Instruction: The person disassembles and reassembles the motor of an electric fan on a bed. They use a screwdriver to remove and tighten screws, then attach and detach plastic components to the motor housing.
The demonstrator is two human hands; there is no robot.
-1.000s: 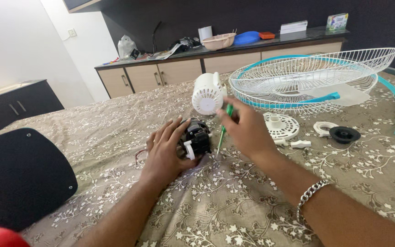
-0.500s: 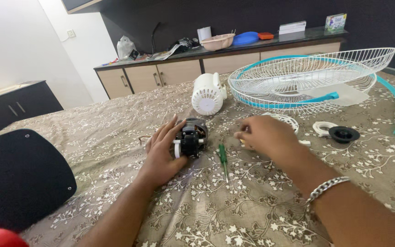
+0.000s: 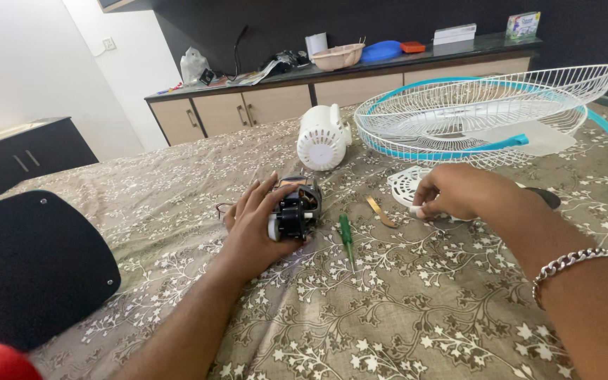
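Black motor [image 3: 295,210] in left hand [image 3: 251,229]

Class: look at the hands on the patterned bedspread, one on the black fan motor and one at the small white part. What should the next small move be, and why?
Probably lift the small white part and carry it to the motor. The right hand pinches that part beside the round white grille piece, while the left hand steadies the motor. The green screwdriver lies free between them, ready afterwards.
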